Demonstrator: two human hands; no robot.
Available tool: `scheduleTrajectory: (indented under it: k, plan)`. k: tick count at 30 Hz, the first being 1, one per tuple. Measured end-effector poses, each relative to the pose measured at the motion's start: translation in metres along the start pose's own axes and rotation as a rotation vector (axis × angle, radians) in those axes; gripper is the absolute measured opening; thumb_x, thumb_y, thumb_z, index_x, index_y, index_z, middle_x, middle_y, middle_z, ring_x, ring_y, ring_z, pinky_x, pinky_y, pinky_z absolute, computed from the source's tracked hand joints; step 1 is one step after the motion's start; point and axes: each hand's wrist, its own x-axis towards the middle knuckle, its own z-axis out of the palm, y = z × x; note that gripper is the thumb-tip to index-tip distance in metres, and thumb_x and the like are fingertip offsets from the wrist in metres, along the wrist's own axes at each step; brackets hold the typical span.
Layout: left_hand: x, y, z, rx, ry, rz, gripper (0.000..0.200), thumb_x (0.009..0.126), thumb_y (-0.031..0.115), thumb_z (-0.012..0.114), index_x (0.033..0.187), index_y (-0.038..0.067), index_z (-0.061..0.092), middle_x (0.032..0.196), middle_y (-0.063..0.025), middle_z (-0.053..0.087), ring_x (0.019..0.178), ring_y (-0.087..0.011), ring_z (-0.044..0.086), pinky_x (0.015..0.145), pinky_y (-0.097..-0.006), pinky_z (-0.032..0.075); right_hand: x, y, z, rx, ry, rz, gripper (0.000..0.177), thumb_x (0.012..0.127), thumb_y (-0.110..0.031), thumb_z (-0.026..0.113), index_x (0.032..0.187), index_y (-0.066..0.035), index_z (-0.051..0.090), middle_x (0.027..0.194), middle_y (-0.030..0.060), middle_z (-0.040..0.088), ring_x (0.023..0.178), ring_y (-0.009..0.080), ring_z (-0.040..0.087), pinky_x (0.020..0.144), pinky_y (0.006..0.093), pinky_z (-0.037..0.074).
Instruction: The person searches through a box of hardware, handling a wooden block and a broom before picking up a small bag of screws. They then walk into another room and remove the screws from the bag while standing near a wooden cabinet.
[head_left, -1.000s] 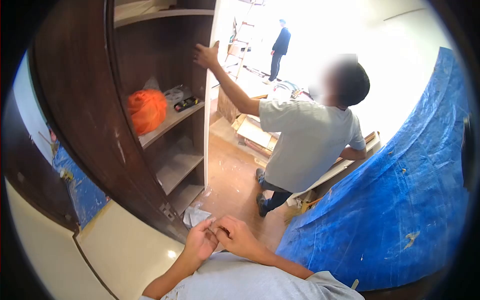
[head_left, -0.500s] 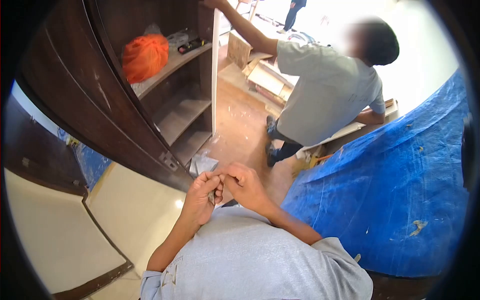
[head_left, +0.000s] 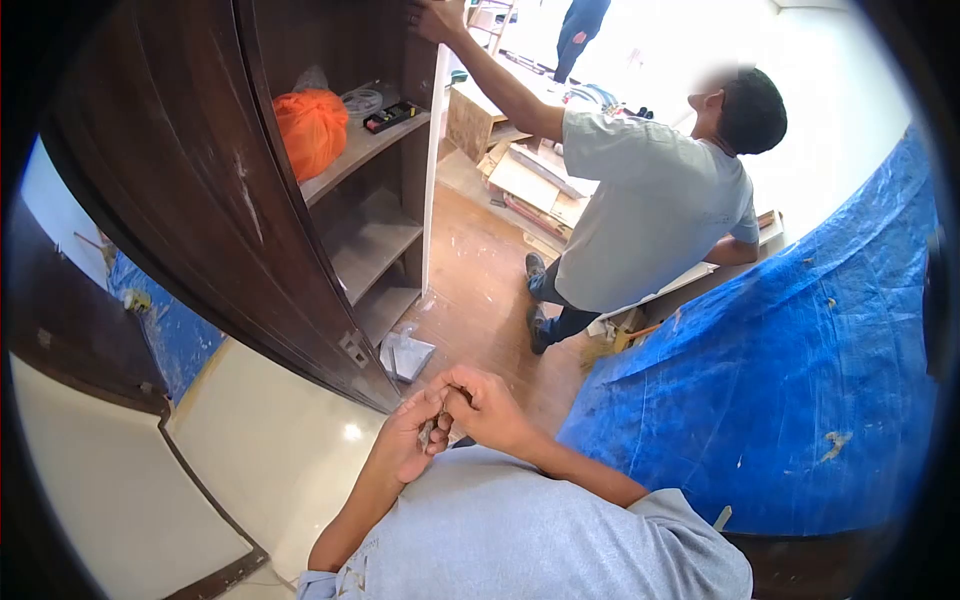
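My left hand (head_left: 405,440) and my right hand (head_left: 488,408) meet in front of my chest, fingertips touching. The left fingers are curled round a small greyish piece (head_left: 428,434), mostly hidden, whose kind I cannot make out. Thumb and fingers of the right hand are pinched together against the left fingertips; anything between them is too small to name. Just beyond the hands, a grey-white flat packet or sheet (head_left: 406,356) lies on the floor by the dark wooden door (head_left: 290,230).
A co-worker in a grey shirt (head_left: 640,220) stands ahead, one hand on the dark shelf unit (head_left: 385,240). An orange bag (head_left: 310,135) and a black-and-yellow tool (head_left: 391,117) sit on its shelf. Boards (head_left: 530,180) are stacked behind. Blue sheeting (head_left: 760,380) hangs along the right.
My hands are slightly lower in view, still together, with the right fingers more bent. The view has shifted, so the shelf and door appear further right. The co-worker's head has turned a little.
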Motion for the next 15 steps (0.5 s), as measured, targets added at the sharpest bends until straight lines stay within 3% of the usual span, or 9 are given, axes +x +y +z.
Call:
scheduleTrajectory:
  k: [4,7,9,12,15]
  plan:
    - [-0.007,0.003,-0.002,0.03,0.09,0.087,0.016,0.099,0.028,0.068,0.092,0.016,0.059,0.08,0.0025,0.057,0.064,-0.0068,0.05,0.051,-0.0211,0.039,0.0,-0.022,0.007,-0.058,0.168,-0.028,0.013,0.098,-0.005,0.058,0.106,0.002,0.066,0.08,0.0096,0.07,0.073,0.0142,0.069,0.065,0.0319,0.054]
    - [-0.006,-0.001,-0.01,0.023,0.119,0.139,0.015,0.099,0.023,0.068,0.091,0.015,0.058,0.081,0.0022,0.058,0.066,-0.0076,0.051,0.053,-0.0227,0.041,-0.004,-0.024,0.009,-0.046,0.116,0.076,0.017,0.098,-0.01,0.063,0.109,0.003,0.066,0.082,0.0098,0.071,0.074,0.0122,0.067,0.065,0.0302,0.053]
    - [-0.004,-0.001,-0.016,0.003,0.111,0.18,0.014,0.1,0.021,0.068,0.092,0.015,0.058,0.082,0.002,0.059,0.066,-0.0081,0.051,0.055,-0.0236,0.041,-0.007,-0.028,0.015,0.122,0.05,0.142,0.023,0.098,-0.015,0.068,0.109,0.006,0.066,0.082,0.0092,0.07,0.075,0.01,0.065,0.064,0.0275,0.051]
    - [-0.002,0.001,-0.022,0.002,0.11,0.174,0.012,0.101,0.02,0.066,0.093,0.014,0.06,0.082,0.0021,0.06,0.067,-0.0082,0.052,0.055,-0.0237,0.042,-0.008,-0.026,0.022,0.085,0.178,0.134,0.023,0.099,-0.015,0.067,0.104,0.008,0.067,0.081,0.0067,0.068,0.073,0.0093,0.063,0.063,0.0259,0.05]
    - [-0.002,0.003,-0.025,0.0,0.103,0.153,0.01,0.102,0.018,0.064,0.094,0.014,0.061,0.084,0.0017,0.061,0.068,-0.0084,0.054,0.056,-0.0238,0.042,-0.007,-0.012,0.025,0.224,0.16,0.206,0.017,0.095,-0.011,0.071,0.104,0.003,0.072,0.082,0.0013,0.067,0.072,0.0072,0.06,0.063,0.0249,0.049]
